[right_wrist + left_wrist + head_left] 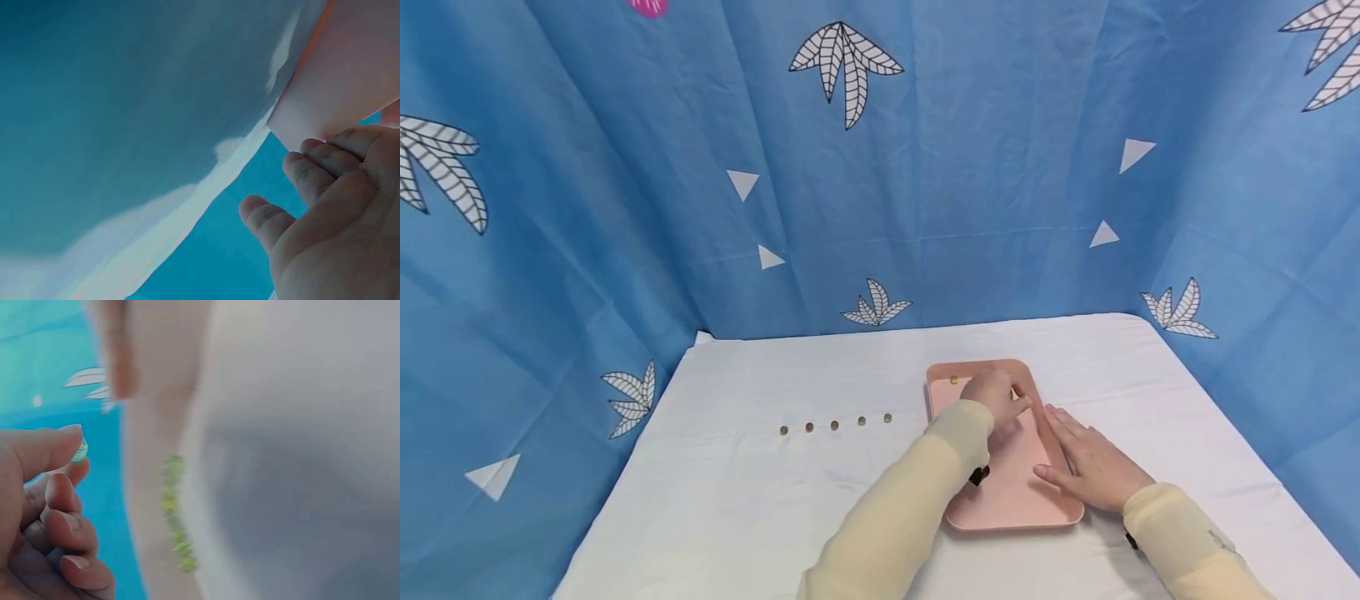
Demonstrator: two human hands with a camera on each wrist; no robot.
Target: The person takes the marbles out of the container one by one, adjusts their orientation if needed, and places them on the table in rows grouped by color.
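My left hand [994, 395] reaches over a shallow pink tray [1015, 500]. Thumb and forefinger pinch a small translucent marble [81, 451] with green-yellow colour; the other fingers curl loosely below in the left wrist view. One yellow marble [954, 380] lies at the tray's far left corner. A blurred line of yellow-green marbles [169, 500] shows against the tray in the left wrist view. Along the tray's right side lies my right hand [1093, 467], fingers extended beside the wall and thumb over the rim. Part of the tray is hidden beneath my left forearm.
Several small dark marbles [835, 426] form a spaced row on the white tablecloth [737, 517], left of the tray. A blue curtain [970, 208] with leaf prints hangs behind and at both sides of the table.
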